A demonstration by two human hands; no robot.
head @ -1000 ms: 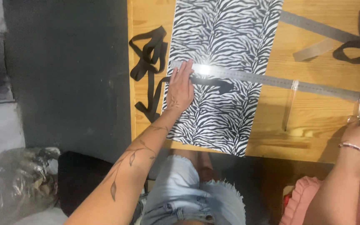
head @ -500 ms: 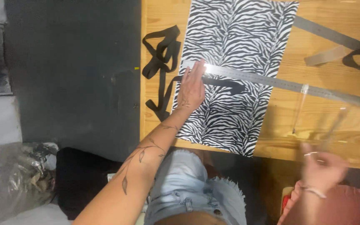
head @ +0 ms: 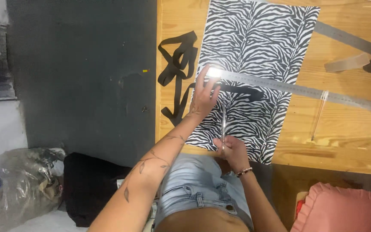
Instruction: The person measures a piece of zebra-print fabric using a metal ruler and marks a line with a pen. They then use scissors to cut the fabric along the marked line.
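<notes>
Black-and-white zebra-striped fabric [head: 254, 56], black strap [head: 177, 68], silver ruler [head: 301, 89], honey-brown wooden table [head: 348, 141], pink cushion [head: 344, 208]

Person seen from above. Left forearm [head: 151, 172]: bare, tattooed with a dark leafy vine running wrist to elbow. Right wrist: thin beaded bracelet [head: 244, 172]. Both arms without sleeves. Lower body: light blue denim shorts [head: 198, 189] with belt loops and frayed hem.

The zebra-print fabric [head: 254, 56] and the long steel ruler [head: 305, 91] run past the picture's top and right edges, glare whites out the ruler's end under the left hand [head: 203, 95], and the right hand [head: 232, 151] hides the scissors' [head: 223, 124] handles at the desk's near edge
</notes>
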